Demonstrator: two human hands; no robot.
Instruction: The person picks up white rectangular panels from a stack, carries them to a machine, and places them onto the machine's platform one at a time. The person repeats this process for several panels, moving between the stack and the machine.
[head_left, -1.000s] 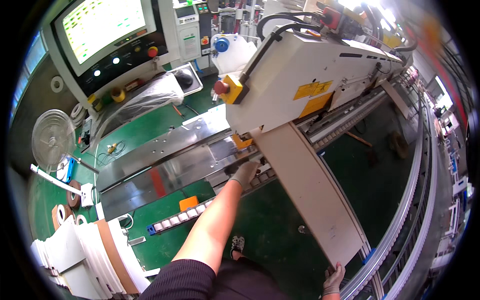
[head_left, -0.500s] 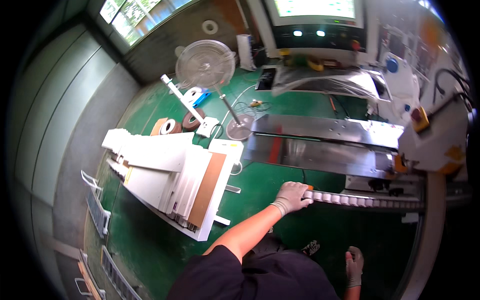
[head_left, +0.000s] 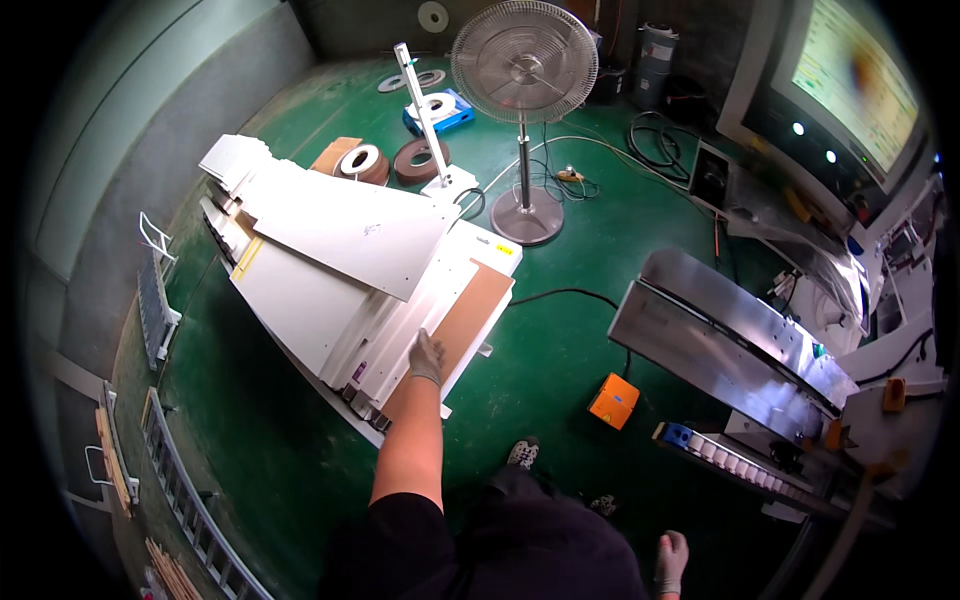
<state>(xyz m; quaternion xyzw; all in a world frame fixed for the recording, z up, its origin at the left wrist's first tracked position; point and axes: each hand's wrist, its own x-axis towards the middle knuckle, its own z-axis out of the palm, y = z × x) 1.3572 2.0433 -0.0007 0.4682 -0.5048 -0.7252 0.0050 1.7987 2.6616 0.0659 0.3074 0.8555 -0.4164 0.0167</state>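
My left hand (head_left: 426, 360), in a pale work glove, reaches out over the near end of a stack of white panels (head_left: 310, 310). Its fingers are stretched out beside long white strips (head_left: 400, 345) and a brown board (head_left: 475, 315); I cannot tell whether it touches them. One loose white panel (head_left: 350, 230) lies across the top of the stack. My right hand (head_left: 672, 560), also gloved, hangs low at my right side with its fingers curled in and nothing visible in them.
A standing fan (head_left: 525, 70) and tape-like rolls (head_left: 420, 160) are beyond the stack. On the right are a metal-topped machine (head_left: 720, 345), a roller rail (head_left: 735, 462), an orange box (head_left: 613, 401) and a screen (head_left: 860, 75). Metal racks (head_left: 195, 500) line the left. A black cable (head_left: 565, 293) crosses the green floor.
My left hand has left the end of the roller rail and swung left to the panel stack. The view has turned right-side things farther away; my right hand still hangs low.
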